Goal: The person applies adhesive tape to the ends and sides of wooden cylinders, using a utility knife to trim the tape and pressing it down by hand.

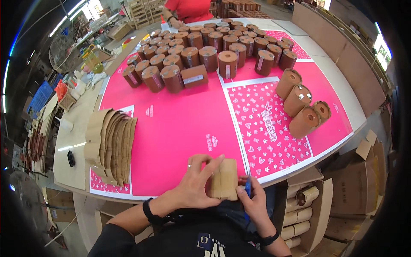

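Close to the table's near edge, my left hand (195, 182) is wrapped round a cylinder covered in tan paper (225, 177), held on its side. My right hand (255, 200) is at the cylinder's right end, its fingers closed on a slim blue tool (248, 188) whose exact kind I cannot make out. Left of my hands lies a fanned stack of brown paper sheets (113, 147). To the right stand several paper-wrapped cylinders (303, 122) with their tops uncovered or partly torn.
Many brown cylinders (207, 58) crowd the far side of the pink-covered table (171, 128), one lying on its side (195, 77). Beyond them is a person in red (190, 10). A carton of wrapped cylinders (321, 205) stands below at right. A black object (71, 158) lies at left.
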`<state>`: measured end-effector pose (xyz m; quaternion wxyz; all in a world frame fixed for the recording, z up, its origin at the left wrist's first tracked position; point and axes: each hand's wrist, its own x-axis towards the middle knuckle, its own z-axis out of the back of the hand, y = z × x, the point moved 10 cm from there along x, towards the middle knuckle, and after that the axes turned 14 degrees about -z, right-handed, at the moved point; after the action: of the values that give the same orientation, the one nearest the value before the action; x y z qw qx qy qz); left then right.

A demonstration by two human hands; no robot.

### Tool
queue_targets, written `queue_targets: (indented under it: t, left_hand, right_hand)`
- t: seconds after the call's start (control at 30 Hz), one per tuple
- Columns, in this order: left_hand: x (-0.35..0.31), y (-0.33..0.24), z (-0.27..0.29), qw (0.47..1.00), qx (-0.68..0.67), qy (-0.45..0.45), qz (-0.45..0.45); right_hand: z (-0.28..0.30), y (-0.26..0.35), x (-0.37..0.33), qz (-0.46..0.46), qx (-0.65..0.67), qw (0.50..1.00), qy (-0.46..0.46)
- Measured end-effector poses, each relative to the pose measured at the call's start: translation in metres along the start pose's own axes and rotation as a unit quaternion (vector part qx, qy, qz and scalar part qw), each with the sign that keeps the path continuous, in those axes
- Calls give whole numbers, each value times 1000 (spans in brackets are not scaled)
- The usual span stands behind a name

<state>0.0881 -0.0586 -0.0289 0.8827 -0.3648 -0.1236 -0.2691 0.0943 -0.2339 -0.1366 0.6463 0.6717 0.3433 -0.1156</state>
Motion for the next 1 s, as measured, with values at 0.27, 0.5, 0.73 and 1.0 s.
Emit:
queue_targets:
  t: [0.27,0.5,0.73,1.0]
  left_hand:
    - [-15,21,-4,997,-13,36,67]
    - [-13,42,-4,959,-168,84,212]
    - [-6,7,-22,975,-37,218,8]
    - [-20,22,4,970,19,66,235]
  right_hand:
    - [-12,32,-5,102,-139,985,-33]
    - [10,26,5,128,-32,988,-84]
    - [-6,51,-9,211,-119,964,-107]
    - [18,47,-28,137,-104,982,-82]
